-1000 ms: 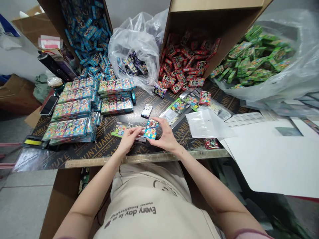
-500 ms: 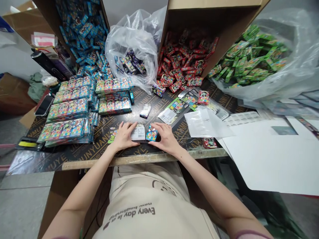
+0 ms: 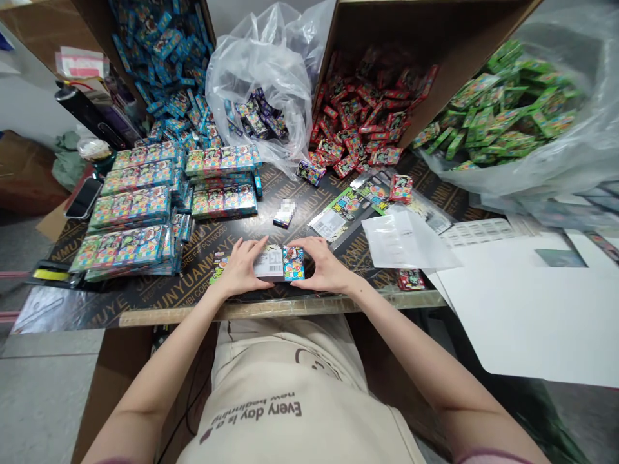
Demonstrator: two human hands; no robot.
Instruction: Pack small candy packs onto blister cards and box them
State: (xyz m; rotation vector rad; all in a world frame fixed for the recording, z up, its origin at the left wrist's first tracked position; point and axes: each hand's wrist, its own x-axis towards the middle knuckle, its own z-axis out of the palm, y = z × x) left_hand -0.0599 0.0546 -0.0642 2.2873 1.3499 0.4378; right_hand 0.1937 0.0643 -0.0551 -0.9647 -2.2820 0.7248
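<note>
"Straightened up: since half a second ago the small blue printed cardboard box has gone from slanted to square, closing up to the flat green-and-black printed packet with a white barcode label"

"Where are they?"

"By the front edge of the dark gold-lettered plywood bench, around the middle of its length. The right hand clamps the box, thumb on its near end, fingers on its far end; the left hand brackets the packet the same way. Abutting or partly inside? I cannot tell"

"How would you handle that?"

"Light, level pressure, I'd say, with both edges in line; squeezing hard could dent the card"

"Any writing?"

"Bars on the label, its text too small to read. Gold letters on the bench give YUANMUYE and PLYWOOD. Toward its left end sit stacked clear-wrapped rows of multicoloured boxes, lettering illegible. Upside down on the cream cloth garment: Every day is a new beginning"
</note>
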